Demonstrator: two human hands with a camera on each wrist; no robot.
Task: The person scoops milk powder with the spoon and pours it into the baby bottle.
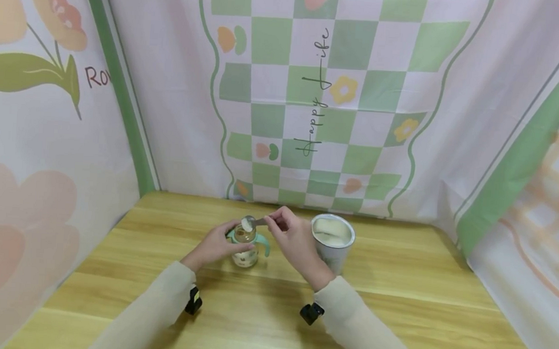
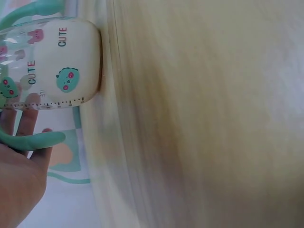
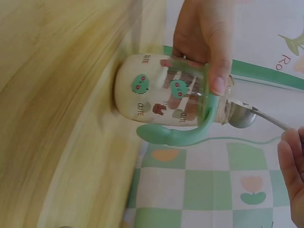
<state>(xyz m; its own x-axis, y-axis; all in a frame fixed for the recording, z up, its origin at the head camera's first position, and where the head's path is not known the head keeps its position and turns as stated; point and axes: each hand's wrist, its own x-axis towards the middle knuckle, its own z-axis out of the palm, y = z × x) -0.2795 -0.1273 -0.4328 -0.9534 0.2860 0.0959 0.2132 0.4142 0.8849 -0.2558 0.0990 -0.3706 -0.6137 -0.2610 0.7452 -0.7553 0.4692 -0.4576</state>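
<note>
A clear baby bottle [image 1: 245, 258] with green handles and cartoon prints stands upright and uncapped on the table, its lower part filled with something cream-coloured. My left hand [image 1: 215, 245] grips it round the upper part, thumb across the front; the left wrist view shows fingers [image 2: 27, 124] behind the bottle. Between thumb and fingers, my right hand [image 1: 297, 245] pinches the handle of a metal spoon [image 1: 260, 222]. White powder lies in the spoon's bowl, which is tilted at the bottle's mouth [image 3: 230, 105]. Right of that hand stands a tall can [image 1: 339, 255] without a lid, holding pale contents.
The wooden table [image 1: 253, 320] ends at a hanging cloth [image 1: 178, 111] with green checks behind the bottle and can. More printed cloth [image 1: 21, 129] closes in the left side, and another hangs on the right. Both forearms reach in from the front edge.
</note>
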